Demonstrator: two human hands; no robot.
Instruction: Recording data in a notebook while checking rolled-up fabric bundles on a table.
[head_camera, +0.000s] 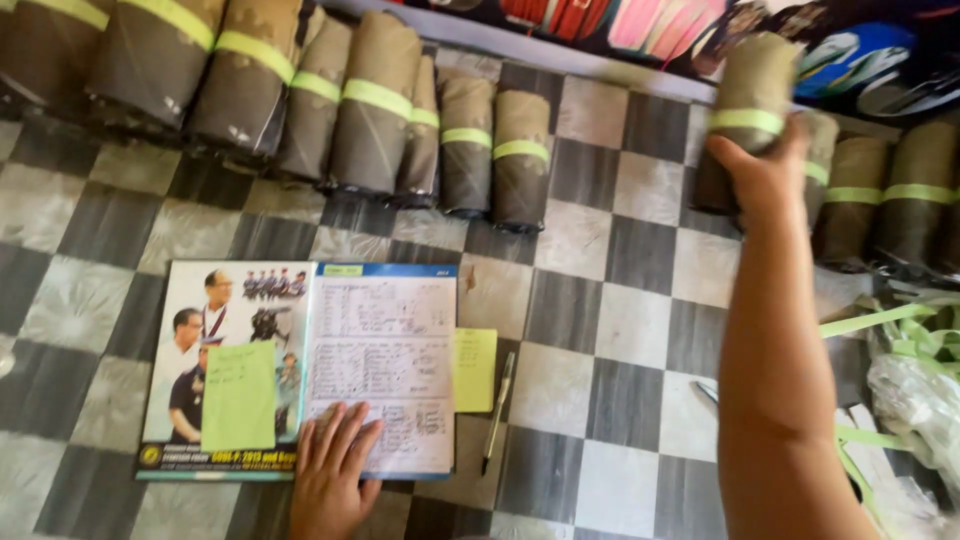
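We see the right hand (765, 170) closed around a brown paper-wrapped bundle (752, 85) banded in green tape, held just above the checkered floor (610, 300) between two rows of similar bundles (375, 100). The left hand (330, 470) lies open and flat on an open notebook (380, 360), near a pen (497, 410).

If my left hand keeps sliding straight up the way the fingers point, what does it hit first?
The left hand already rests on the open notebook; going straight on, it likely crosses that handwritten page first, then bare checkered floor before the wrapped rolls.
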